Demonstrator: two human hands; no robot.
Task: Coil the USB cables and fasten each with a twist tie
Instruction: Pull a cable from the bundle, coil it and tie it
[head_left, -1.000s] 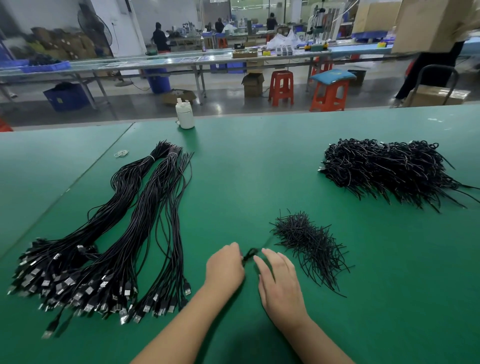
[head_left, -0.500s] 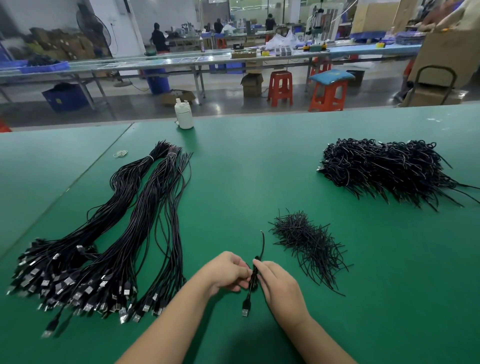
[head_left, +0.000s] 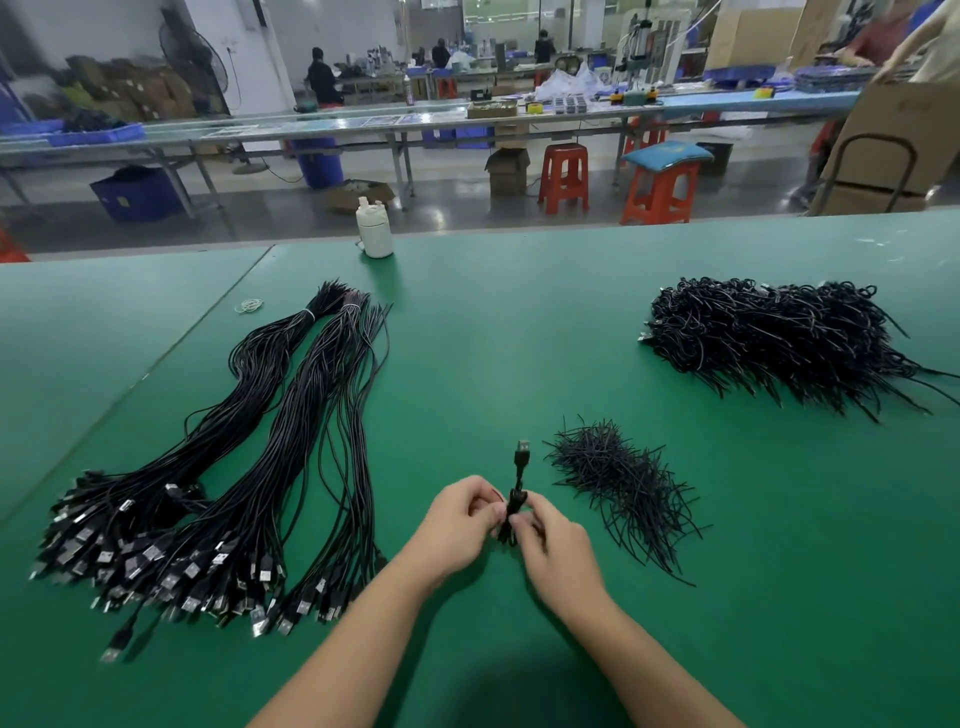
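Note:
A small coiled black USB cable (head_left: 519, 470) is held between both hands just above the green table (head_left: 519, 338), its plug end pointing away from me. My left hand (head_left: 457, 525) pinches the coil from the left and my right hand (head_left: 556, 545) pinches it from the right. A heap of short black twist ties (head_left: 623, 483) lies just right of my hands. Long bundles of uncoiled black USB cables (head_left: 249, 467) stretch along the left, plugs toward me. A pile of coiled, tied cables (head_left: 779, 338) sits at the far right.
A white bottle (head_left: 375, 231) stands at the table's far edge, with a small rubber band (head_left: 248, 306) to its left. Beyond the table are orange stools (head_left: 563, 176), cardboard boxes and other workbenches with people.
The cable coil has been turned over between my hands: its plug hung toward me half a second ago and now points away. A second ago both hands were low on the table.

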